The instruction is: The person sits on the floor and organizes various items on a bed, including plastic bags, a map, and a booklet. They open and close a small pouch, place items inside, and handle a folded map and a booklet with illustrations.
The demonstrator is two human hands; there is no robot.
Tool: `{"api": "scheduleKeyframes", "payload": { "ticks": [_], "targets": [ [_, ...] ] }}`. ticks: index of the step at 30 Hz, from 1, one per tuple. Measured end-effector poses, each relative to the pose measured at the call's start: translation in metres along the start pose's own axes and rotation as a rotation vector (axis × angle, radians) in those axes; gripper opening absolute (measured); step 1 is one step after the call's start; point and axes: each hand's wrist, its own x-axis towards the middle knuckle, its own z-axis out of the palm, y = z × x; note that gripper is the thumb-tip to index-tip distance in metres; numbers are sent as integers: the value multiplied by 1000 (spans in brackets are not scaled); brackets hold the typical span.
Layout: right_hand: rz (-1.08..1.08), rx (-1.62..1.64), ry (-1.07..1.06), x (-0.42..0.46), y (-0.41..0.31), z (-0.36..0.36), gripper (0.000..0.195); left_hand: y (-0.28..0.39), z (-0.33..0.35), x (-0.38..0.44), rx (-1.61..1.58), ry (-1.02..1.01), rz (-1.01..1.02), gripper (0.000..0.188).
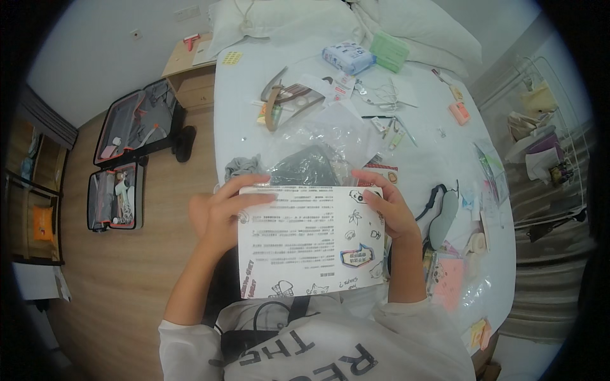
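Note:
A white printed sheet or booklet (295, 238), with text and small line drawings, is held up in front of my torso. My left hand (233, 205) grips its upper left corner, thumb and fingers on either side. At the upper right corner my right hand (391, 205) pinches it in the same way. Just beyond its far edge, a clear plastic bag with something dark grey in it (305, 166) lies on the bed. A crumpled grey cloth (242, 165) sits past my left hand, and a red-patterned packet (386, 174) lies beyond my right hand.
On the bed (419, 157) lie a brown strap (272, 107), a blue-white package (349, 57), a green package (389, 51), a white cable (388, 95) and a grey-green eye mask (442, 219). An open suitcase (138, 128) stands on the floor at left; a clothes rack (562, 105) is at right.

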Motion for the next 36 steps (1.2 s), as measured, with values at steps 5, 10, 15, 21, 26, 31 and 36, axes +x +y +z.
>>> {"api": "scheduleKeyframes", "payload": {
  "ticks": [5,10,15,21,26,31,36],
  "targets": [
    [96,50,116,6,7,-2,30,2,4,0,-145,-84,-233,26],
    [-52,231,214,8,26,-7,61,5,16,3,-398,14,-716,30],
    [-59,274,233,2,23,-1,72,9,20,7,-437,21,-686,26],
    [-115,79,144,-3,33,-8,43,13,17,8,-421,8,-703,28],
    [-84,22,98,-1,25,1,31,13,18,7,-412,25,-680,28],
    [-81,-4,105,0,25,-1,33,7,21,1,-450,57,-696,27],
    [-70,-4,98,0,23,3,33,7,18,0,-354,29,-719,27]
  ]
}}
